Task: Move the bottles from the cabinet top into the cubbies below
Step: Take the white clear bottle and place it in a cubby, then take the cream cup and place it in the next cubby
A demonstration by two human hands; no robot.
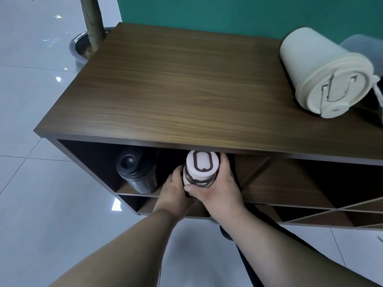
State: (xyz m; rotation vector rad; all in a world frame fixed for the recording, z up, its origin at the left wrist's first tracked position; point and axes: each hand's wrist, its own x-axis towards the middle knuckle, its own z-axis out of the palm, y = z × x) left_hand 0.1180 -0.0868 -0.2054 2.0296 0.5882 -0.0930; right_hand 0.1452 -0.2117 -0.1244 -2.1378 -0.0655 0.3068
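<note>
A glass bottle with a white lid (202, 165) stands at the mouth of the upper left cubby, just under the edge of the wooden cabinet top (176, 90). My left hand (176, 191) and my right hand (217, 193) both grip its body from either side. A black bottle (135, 172) stands inside the same cubby, to the left of it. On the cabinet top at the far right stands a cream cup-shaped bottle with a flip lid (325, 73). A grey bottle (364, 48) shows partly behind it.
The cabinet stands against a green wall (228, 13). To the right the cubbies have diagonal dividers (310, 204). A potted trunk in a metal pot (87, 44) stands at the cabinet's far left corner. Glossy white floor tiles (41, 183) surround the cabinet.
</note>
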